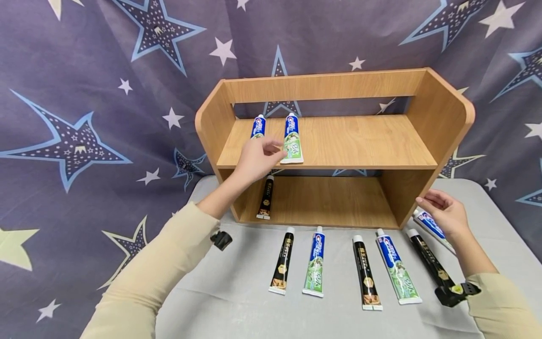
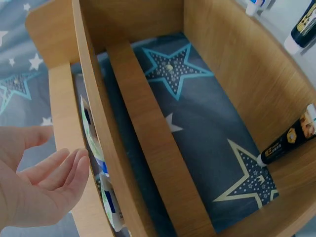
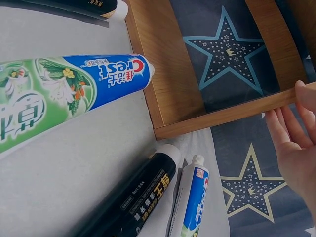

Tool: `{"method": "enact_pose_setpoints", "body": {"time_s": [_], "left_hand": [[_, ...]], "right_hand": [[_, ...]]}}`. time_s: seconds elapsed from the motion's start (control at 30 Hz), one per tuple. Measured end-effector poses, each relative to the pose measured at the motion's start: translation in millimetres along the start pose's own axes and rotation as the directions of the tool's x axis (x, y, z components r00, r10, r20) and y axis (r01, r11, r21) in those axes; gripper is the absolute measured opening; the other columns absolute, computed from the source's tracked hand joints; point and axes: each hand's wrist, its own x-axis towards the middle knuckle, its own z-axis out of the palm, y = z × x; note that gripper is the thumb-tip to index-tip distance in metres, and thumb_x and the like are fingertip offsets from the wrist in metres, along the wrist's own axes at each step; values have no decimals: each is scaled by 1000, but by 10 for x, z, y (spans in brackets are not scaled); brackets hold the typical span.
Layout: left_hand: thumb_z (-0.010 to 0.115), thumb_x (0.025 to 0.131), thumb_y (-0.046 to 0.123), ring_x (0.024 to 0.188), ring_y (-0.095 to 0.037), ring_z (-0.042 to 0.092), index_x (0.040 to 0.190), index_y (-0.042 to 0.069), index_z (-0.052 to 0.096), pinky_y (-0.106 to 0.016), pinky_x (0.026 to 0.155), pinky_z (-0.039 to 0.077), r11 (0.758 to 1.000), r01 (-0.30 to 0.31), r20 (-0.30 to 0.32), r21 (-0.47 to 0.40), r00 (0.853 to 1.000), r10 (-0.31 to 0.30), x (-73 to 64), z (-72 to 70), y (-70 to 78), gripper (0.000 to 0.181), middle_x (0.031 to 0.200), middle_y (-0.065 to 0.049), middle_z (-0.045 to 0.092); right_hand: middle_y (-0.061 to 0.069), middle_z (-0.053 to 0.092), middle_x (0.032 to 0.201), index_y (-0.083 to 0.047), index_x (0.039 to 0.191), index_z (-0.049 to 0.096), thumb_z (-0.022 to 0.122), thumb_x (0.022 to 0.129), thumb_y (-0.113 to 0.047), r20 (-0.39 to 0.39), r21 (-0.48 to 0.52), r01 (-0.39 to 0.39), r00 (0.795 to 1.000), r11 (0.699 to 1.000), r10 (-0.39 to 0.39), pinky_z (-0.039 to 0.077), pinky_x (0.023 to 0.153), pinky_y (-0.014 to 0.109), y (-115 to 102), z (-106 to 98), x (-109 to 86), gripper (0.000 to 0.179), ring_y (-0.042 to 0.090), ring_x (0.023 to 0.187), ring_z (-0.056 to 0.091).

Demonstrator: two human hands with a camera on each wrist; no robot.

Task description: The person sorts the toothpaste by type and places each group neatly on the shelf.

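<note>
A wooden two-tier shelf (image 1: 326,141) stands on the table. On its upper board lie two blue-and-green toothpaste tubes, a right one (image 1: 292,139) and a left one (image 1: 258,126) partly hidden by my left hand (image 1: 259,157). That hand hovers at the lower end of the right tube; in the left wrist view its relaxed fingers (image 2: 64,173) hold nothing. One black toothpaste tube (image 1: 266,197) lies on the lower board at the left. My right hand (image 1: 446,212) pinches the front edge of the right side panel (image 3: 232,113), thumb on one face and fingers on the other.
In front of the shelf, black tubes (image 1: 282,261) and blue-and-green tubes (image 1: 314,263) lie spread on the grey tablecloth (image 1: 220,301). Beside the right panel, another blue-and-green tube (image 1: 433,225) lies under my right hand. A star-patterned curtain (image 1: 139,103) hangs behind.
</note>
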Motion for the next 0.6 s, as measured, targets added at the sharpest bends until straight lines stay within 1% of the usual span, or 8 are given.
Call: {"method": "enact_pose_setpoints", "body": {"time_s": [0.07, 0.17, 0.3, 0.43, 0.6], "left_hand": [[67, 90, 21, 97, -24, 68, 116, 5, 67, -35, 87, 57, 1000, -12, 5, -5, 1000, 12, -107, 14, -31, 30, 107, -12, 72], [67, 90, 21, 97, -23, 68, 116, 6, 67, -35, 87, 58, 1000, -5, 28, -18, 1000, 6, -281, 47, -79, 30, 108, -12, 72], [68, 90, 22, 95, -21, 69, 115, 8, 68, -33, 84, 58, 999, 11, 50, -30, 999, -10, -484, 128, -163, 29, 106, -9, 73], [69, 88, 22, 91, -21, 70, 112, 8, 69, -32, 80, 59, 999, 26, 60, -32, 998, -24, -621, 250, -281, 27, 100, -8, 74], [71, 87, 20, 87, -20, 69, 108, 7, 70, -30, 76, 59, 997, 72, 81, -35, 994, -69, -747, 426, -481, 25, 97, -9, 74]], "right_hand": [[-34, 62, 82, -35, 96, 59, 68, 89, -17, -1, 8, 1, 1000, 1000, -1, 48, 66, 1, 3, 3, 0, 22, -16, 74, 59], [-33, 63, 82, -35, 96, 60, 69, 89, -16, 1, 27, -1, 1000, 1000, 1, 49, 65, 1, 14, 2, 3, 22, -15, 74, 59], [-33, 63, 81, -35, 96, 60, 69, 89, -16, 2, 26, 10, 1000, 1000, -10, 49, 65, 1, 6, -3, 4, 22, -15, 74, 59], [-34, 64, 80, -35, 95, 60, 68, 89, -15, -4, 25, 14, 1000, 1000, -14, 48, 65, 1, -9, -5, 0, 23, -15, 73, 59], [-31, 65, 80, -33, 95, 62, 69, 88, -13, -4, 70, 13, 1000, 997, -13, 49, 65, 2, 14, 2, 9, 23, -14, 72, 60]]}}
